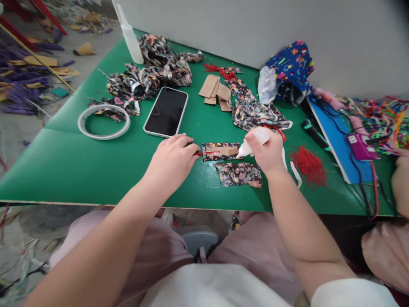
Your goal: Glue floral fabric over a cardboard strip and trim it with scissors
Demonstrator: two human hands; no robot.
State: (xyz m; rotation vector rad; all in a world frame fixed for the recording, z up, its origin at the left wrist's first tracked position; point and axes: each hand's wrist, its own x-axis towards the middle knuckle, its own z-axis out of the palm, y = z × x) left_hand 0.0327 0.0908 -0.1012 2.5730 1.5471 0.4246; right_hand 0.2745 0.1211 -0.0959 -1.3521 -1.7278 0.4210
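Note:
In my right hand (267, 151) is a white squeeze bottle (244, 150), tipped so its nozzle meets the right end of a small strip. That strip is brown card (228, 151) framed by folded dark floral fabric (220, 159). A red cord (209, 152) lies along the card and runs out past its left end to the fingertips of my left hand (175, 155), which are closed on it. Just below lies a loose floral fabric piece (239, 175). Wet-looking smears show on the green table beside it.
A phone (168, 111), a tape roll (83, 128) and crumpled floral fabric (166, 68) lie left; a clear bottle (131, 44) stands behind. Card pieces (211, 87) sit at the back. Red threads (308, 166), a blue board (332, 136) and another person's arm (401, 183) are right.

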